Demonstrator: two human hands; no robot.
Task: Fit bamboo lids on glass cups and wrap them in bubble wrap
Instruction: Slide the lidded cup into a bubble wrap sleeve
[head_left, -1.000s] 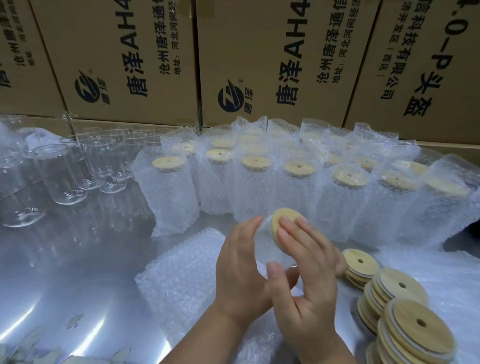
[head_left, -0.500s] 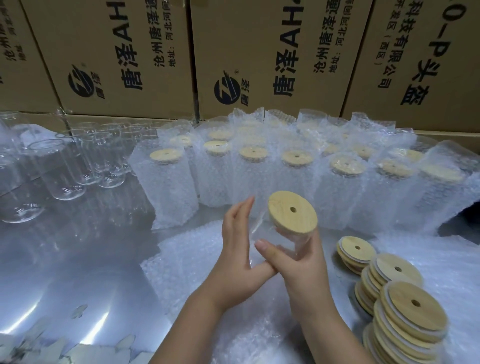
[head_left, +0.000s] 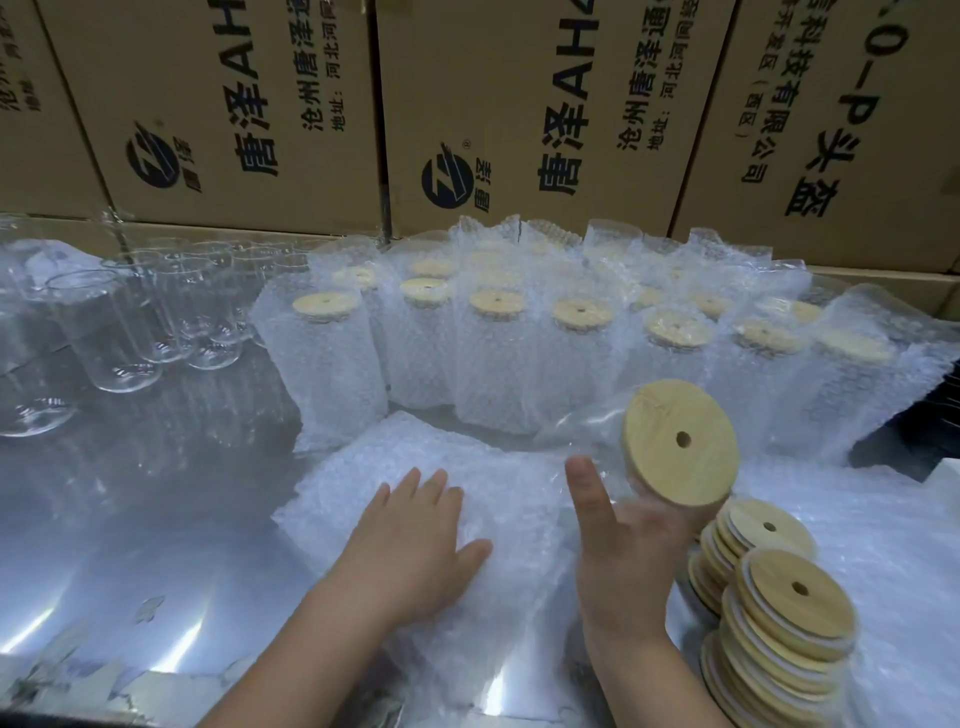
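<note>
Head view, left hand (head_left: 415, 535) flat on bubble wrap (head_left: 395, 447), right hand (head_left: 623, 551) gripping cup (head_left: 592, 418)

Light was bright, even and cool white, coming from overhead. The steel tabletop (head_left: 130, 519) was mirror-like and carried hot streaks of glare near the bottom edge, left and centre. The bubble wrap sheet (head_left: 415, 467) washed out to near white, its bubbles barely resolved. The cardboard boxes (head_left: 234, 104) were flatly lit, print legible, softer toward the corners. Shadows were faint, with one dark gap at the right edge. The right hand (head_left: 628, 551) and its lidded cup (head_left: 670, 467) showed slight blur, the glass body almost lost. The empty glass cups (head_left: 119, 338) at left looked soft and stretched. Wide-angle bowing tilted the box edges outward.
</note>
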